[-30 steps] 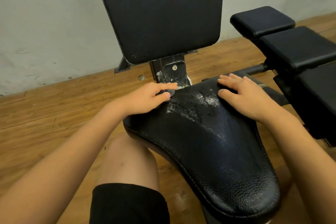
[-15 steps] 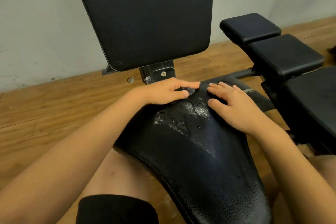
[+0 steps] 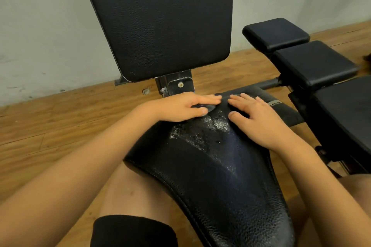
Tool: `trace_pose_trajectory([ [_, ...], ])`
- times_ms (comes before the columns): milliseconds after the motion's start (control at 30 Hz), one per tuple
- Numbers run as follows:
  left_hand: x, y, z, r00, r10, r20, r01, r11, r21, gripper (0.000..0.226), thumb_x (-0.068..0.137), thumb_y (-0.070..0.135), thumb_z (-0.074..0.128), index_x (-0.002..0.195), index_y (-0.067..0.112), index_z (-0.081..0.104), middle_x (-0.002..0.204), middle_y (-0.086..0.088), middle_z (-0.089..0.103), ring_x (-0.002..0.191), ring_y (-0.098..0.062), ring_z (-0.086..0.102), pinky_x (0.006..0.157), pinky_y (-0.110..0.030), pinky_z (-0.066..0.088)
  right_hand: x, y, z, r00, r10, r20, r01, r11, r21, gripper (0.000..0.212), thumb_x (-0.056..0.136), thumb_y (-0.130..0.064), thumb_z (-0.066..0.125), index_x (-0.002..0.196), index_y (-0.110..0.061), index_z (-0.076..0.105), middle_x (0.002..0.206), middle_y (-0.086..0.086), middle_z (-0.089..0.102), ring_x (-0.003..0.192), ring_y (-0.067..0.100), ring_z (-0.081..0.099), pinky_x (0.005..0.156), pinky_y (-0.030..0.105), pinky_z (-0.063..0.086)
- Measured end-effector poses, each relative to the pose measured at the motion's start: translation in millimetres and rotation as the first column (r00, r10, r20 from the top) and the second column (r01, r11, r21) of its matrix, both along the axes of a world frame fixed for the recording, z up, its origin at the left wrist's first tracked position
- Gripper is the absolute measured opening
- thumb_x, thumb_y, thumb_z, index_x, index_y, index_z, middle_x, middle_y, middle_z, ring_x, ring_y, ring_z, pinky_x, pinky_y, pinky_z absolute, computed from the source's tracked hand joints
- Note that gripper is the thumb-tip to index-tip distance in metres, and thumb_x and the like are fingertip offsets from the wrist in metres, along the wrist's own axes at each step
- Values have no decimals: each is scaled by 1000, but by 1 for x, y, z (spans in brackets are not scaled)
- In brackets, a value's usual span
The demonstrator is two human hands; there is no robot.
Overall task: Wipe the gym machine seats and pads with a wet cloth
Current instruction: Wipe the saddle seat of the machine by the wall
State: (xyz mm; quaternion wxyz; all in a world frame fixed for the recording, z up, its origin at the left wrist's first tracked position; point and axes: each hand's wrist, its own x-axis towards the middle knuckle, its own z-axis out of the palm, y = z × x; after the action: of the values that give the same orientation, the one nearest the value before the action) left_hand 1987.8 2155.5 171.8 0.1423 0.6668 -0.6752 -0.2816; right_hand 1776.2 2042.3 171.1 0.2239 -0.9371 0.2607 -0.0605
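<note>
A: Where are we working?
B: Below the back pad (image 3: 160, 22), at the wet seat's (image 3: 220, 186) far end.
A: And our hands?
B: Our left hand (image 3: 176, 106) pinches the dark cloth (image 3: 208, 108); our right hand (image 3: 259, 120) lies flat just beside it.

The black seat (image 3: 220, 196) stands on the wooden floor (image 3: 50, 126). At the seat's far end lie wet droplets (image 3: 200, 132), the flat right hand (image 3: 259, 120), and the left hand (image 3: 176, 108) pinching a small dark thing (image 3: 202, 106).
</note>
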Motion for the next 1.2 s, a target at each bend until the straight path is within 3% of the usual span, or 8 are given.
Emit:
trace_pose_trajectory([
  [167, -10, -26, 5, 998, -28, 59, 28, 999, 16, 50, 104, 16, 47, 152, 22, 37, 161, 9, 27, 146, -3, 23, 122, -27, 17, 3, 2, 3, 999, -24, -32, 23, 1000, -13, 50, 99, -33, 46, 148, -23, 42, 158, -8, 31, 149, 13, 18, 121, 37, 7],
  [333, 10, 59, 6, 999, 26, 36, -28, 999, 40, 49, 104, 16, 47, 151, 28, 38, 158, 23, 24, 144, 10, 18, 112, -4, 13, -1, 1, 1, 1000, -13, -22, 13, 1000, 7, 50, 100, -35, 46, 148, -22, 43, 158, -8, 31, 149, 12, 18, 121, 37, 6],
  [500, 20, 117, 10, 993, 107, 57, -110, 992, 66, 48, 105, 20, 46, 151, 30, 37, 156, 30, 22, 142, 16, 16, 112, -4, 12, -1, 0, -1, 1000, 1, -11, -1, 1000, -5, 50, 100, -35, 45, 148, -22, 42, 158, -7, 31, 149, 13, 18, 121, 37, 6],
  [667, 6, 86, 3, 976, 183, 120, -186, 983, 10, 49, 105, 21, 45, 153, 29, 35, 157, 27, 23, 143, 10, 22, 117, -13, 15, -2, 0, 0, 1000, 5, -15, -5, 1000, 3, 50, 100, -36, 44, 149, -22, 42, 158, -7, 31, 149, 14, 18, 122, 39, 7],
  [800, -5, 63, -3, 924, 361, 127, -357, 932, -58, 49, 105, 26, 45, 153, 29, 35, 157, 16, 32, 137, -17, 45, 116, -36, 33, -2, 2, 2, 1000, 8, -5, -8, 1000, 14, 49, 101, -33, 45, 148, -21, 43, 158, -7, 31, 149, 13, 17, 121, 38, 6],
  [1000, -53, 124, 2, 872, 440, 214, -420, 897, -137, 52, 107, 29, 36, 157, 26, 23, 161, 19, 14, 146, 4, 11, 121, -24, 14, -3, 2, 0, 1000, 16, -5, -16, 1000, 12, 50, 100, -34, 44, 148, -22, 42, 159, -6, 30, 149, 13, 17, 122, 39, 6],
  [1067, -65, 135, -1, 848, 492, 195, -468, 870, -157, 52, 107, 32, 32, 158, 27, 19, 160, 21, 10, 148, 4, 8, 118, -17, 10, -3, 1, -1, 1000, 12, -4, -12, 1000, 9, 50, 100, -34, 44, 148, -21, 42, 159, -7, 30, 149, 13, 17, 121, 38, 5],
  [1200, -53, 103, -3, 831, 501, 242, -490, 865, -107, 53, 108, 28, 30, 158, 19, 17, 165, 7, 13, 151, -5, 8, 118, -20, 8, -3, -1, 0, 1000, 12, -19, -12, 1000, 10, 51, 100, -36, 44, 149, -22, 42, 159, -7, 30, 149, 13, 16, 122, 38, 6],
])
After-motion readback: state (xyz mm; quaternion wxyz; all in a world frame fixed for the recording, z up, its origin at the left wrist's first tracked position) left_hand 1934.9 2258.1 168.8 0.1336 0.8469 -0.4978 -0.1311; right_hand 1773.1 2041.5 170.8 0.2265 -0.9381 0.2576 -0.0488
